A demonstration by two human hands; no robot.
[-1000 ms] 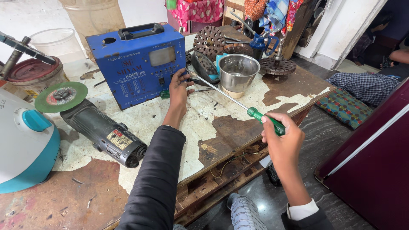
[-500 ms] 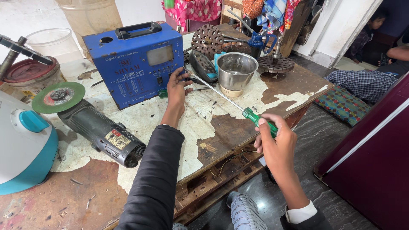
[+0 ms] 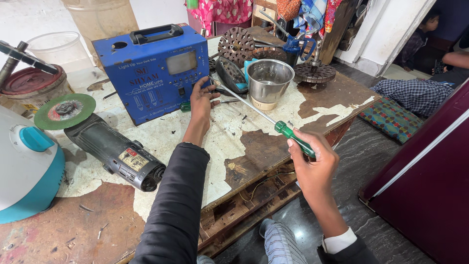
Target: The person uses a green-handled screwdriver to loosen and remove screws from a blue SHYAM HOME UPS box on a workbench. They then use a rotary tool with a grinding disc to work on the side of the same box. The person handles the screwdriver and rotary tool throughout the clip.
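My right hand (image 3: 315, 164) grips the green handle of a long screwdriver (image 3: 264, 116). Its steel shaft runs up and left toward the right side of a blue metal box (image 3: 151, 68) with a black carry handle. My left hand (image 3: 202, 100) rests against the box's right front corner, fingers curled near the screwdriver's tip. A small green-handled tool (image 3: 185, 106) lies on the table just left of that hand.
An angle grinder (image 3: 105, 142) with a green disc lies at the left on the worn table (image 3: 244, 146). A steel mixer jar (image 3: 267, 80), perforated metal discs and a blue-and-white appliance (image 3: 24, 166) stand around. A person sits at the far right.
My right hand and the screwdriver handle have drifted slightly lower and left. My left hand stays at the box's corner.
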